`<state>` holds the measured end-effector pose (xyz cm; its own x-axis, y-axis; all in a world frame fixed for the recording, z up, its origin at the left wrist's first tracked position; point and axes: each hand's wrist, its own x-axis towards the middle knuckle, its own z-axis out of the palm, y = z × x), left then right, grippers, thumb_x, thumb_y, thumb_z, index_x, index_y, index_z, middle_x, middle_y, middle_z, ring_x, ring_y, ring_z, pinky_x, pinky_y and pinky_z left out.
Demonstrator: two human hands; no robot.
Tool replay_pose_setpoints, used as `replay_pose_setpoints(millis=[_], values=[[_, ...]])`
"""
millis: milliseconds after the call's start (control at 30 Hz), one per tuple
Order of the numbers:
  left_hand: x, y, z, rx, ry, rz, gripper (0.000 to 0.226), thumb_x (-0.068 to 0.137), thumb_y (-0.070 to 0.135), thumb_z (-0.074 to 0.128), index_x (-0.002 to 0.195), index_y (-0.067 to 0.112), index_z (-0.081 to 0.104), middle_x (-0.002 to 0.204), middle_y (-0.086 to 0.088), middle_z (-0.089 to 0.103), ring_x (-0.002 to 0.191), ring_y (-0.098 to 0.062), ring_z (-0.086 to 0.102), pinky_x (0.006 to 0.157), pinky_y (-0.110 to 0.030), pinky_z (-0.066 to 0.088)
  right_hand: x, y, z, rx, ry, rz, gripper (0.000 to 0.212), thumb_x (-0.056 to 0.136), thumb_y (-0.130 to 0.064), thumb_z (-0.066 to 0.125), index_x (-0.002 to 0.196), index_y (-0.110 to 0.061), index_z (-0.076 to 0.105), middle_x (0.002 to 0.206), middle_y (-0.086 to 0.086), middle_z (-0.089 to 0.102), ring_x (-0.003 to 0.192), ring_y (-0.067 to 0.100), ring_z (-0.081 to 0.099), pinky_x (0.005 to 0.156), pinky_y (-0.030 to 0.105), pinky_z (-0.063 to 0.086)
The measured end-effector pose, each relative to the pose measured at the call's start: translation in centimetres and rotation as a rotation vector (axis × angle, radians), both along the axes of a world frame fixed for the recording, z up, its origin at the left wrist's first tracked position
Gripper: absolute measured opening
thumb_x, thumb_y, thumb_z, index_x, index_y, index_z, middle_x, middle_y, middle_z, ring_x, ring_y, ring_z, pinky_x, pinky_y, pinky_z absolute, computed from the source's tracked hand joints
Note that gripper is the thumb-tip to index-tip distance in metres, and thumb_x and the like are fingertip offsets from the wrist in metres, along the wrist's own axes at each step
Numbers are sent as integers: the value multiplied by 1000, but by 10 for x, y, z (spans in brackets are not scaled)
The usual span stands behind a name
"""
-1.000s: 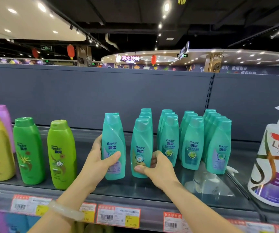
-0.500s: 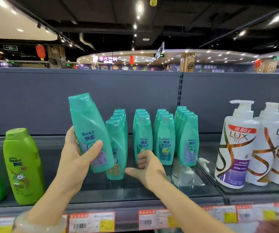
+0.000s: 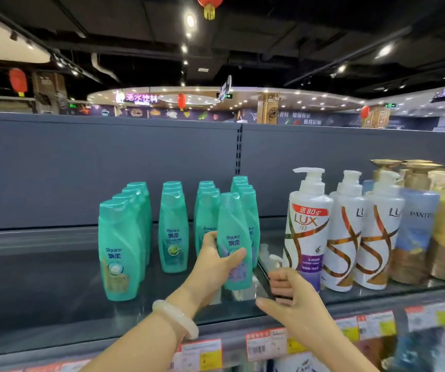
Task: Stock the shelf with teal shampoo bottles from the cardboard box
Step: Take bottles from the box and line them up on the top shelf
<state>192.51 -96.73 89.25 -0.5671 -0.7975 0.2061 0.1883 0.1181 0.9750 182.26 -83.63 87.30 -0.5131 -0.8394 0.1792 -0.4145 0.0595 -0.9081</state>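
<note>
Held bottle: a teal Rejoice shampoo bottle (image 3: 234, 242), upright, at centre frame, set at the front of the rightmost teal row; whether its base rests on the shelf cannot be told.
Left hand: the left hand (image 3: 216, 264) grips this bottle from its left side, thumb across the lower label, fingers behind.
Right hand: the right hand (image 3: 294, 299), lower right of centre, holds nothing; fingers loosely curled, thumb extended toward the left, just right of the held bottle and apart from it.
Stocked rows: four rows of teal shampoo bottles (image 3: 173, 232) stand on the shelf (image 3: 41, 277), running front to back toward the grey back panel (image 3: 108, 162). The leftmost row (image 3: 119, 251) reaches furthest forward.
Progress: judged well advanced; several bottles per row are placed, and the held bottle is being added to the fourth row.
Remaining: bare shelf shows left of the teal rows and in front of the middle rows, so further bottles may fit. Release of the held bottle is not yet done.
Cardboard box: not in view; its remaining contents cannot be told.
Neighbouring stock: white Lux pump bottles (image 3: 307, 232) stand just right of the teal rows, beyond a clear divider.
Shelf edge: price labels (image 3: 202, 353) line the front rail at the bottom of the frame.
</note>
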Motion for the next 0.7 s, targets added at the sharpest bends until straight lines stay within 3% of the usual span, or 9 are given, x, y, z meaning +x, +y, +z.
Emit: replay_pose_setpoints(millis=[67,200,300,400,533,700], values=[[-12,0,-2,-27,-28,7,35,82,2,66,103,20,43,111,-11,64,97,-22,65,87,-39,55,-5,2,1,-4,4,0,41,77,-21,75,107,-26,49,107,-13,56,100,1,55,76,10,44],[-24,-1,-5,-132,-116,56,41,79,8,71,110,18,47,104,-2,63,90,-11,63,76,-25,57,-9,1,3,-8,29,14,32,83,-26,69,107,-27,49,104,-16,57,99,-2,55,74,8,46],[-23,-3,-10,-234,-209,110,44,69,20,80,104,24,53,107,-5,63,97,-16,63,79,-28,57,-9,0,2,-13,34,25,28,84,-26,68,106,-28,50,102,-17,58,97,-4,55,71,7,46],[-18,-1,-15,-251,-299,140,51,68,12,81,108,15,50,91,2,62,81,-12,63,70,-18,55,-10,-3,-2,-12,22,49,30,83,-24,69,107,-27,50,105,-14,58,102,0,56,73,7,48],[-15,-2,-19,-195,-357,167,68,68,14,81,125,12,43,93,3,63,88,-20,68,84,-38,56,-10,-7,-3,-30,25,47,28,85,-26,66,108,-27,50,106,-15,58,103,0,57,74,7,48],[-16,-2,-19,-233,-346,111,45,70,9,79,111,10,61,105,-6,71,89,-19,70,86,-38,56,-11,-8,0,-12,42,50,31,89,-33,59,117,-26,49,116,-11,56,109,3,54,86,13,46]])
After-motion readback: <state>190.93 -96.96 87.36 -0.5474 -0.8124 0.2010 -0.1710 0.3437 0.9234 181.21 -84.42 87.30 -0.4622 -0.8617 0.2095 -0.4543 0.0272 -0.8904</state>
